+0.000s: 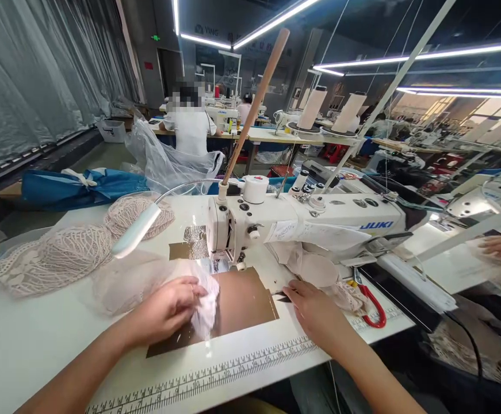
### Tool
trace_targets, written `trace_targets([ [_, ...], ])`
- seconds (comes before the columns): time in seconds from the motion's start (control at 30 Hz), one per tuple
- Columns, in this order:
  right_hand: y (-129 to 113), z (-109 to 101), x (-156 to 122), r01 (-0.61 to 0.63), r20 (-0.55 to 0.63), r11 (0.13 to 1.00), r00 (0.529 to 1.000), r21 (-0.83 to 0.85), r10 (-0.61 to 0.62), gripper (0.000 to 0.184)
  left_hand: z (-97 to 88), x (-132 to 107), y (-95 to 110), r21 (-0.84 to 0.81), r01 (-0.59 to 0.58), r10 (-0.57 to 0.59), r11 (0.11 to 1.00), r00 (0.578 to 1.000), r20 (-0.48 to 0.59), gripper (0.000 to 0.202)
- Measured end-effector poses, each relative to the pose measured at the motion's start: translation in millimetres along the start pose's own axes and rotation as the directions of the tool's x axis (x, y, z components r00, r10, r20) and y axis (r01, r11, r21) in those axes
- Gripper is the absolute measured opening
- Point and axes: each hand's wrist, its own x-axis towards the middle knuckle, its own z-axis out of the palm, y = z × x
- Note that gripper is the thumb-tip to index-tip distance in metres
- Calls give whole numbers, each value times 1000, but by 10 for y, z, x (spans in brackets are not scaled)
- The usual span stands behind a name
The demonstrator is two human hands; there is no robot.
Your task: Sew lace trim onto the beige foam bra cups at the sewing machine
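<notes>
My left hand (175,305) is closed on a thin, pale piece of fabric (207,310), bunched in front of the needle area of the white sewing machine (250,224). Sheer, light fabric (125,282) spreads out to the left of that hand. Over on the right, my right hand (313,307) rests low on the table with fingers bent together. A small dark pointed object (283,298) shows at its fingertips; its kind is unclear. Behind this hand lie beige cup-shaped pieces (317,267) and lace (351,296).
Red-handled scissors (375,307) lie right of my right hand. Lace cups (75,250) sit at the left under a lamp (138,230). A printed ruler (215,374) runs along the front edge. A wooden rod (256,103) rises from the machine. Another person (190,123) sits ahead.
</notes>
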Motion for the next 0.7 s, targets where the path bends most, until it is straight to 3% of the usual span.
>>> trace_targets([
  [0.13, 65, 71, 18, -17, 93, 999, 995, -41, 21, 49, 143, -224, 313, -111, 9, 13, 994, 982, 191, 29],
  [0.23, 67, 86, 80, -7, 85, 1000, 996, -29, 10, 46, 163, -330, 351, -148, 28, 3, 989, 979, 205, 33],
  [0.3, 80, 103, 99, -9, 47, 1000, 999, -4, 9, 44, 114, -331, 288, -174, 54, -31, 983, 991, 131, 38],
  [0.37, 99, 130, 94, -4, -10, 999, 1000, 39, 4, 42, 47, -263, 180, -199, 137, -138, 971, 990, 6, 43],
  [0.47, 112, 166, 66, 3, -82, 993, 997, 121, 7, 42, -18, -82, -14, -268, 326, -369, 906, 921, -128, 61],
  [0.57, 63, 156, 61, 26, -143, 964, 990, 263, 12, 44, -6, 75, -158, -388, 428, -490, 816, 869, -74, 69],
  [0.7, -135, 63, 125, 132, -183, 838, 982, 529, -40, 40, 51, 127, -200, -553, 416, -468, 722, 882, 53, 41],
])
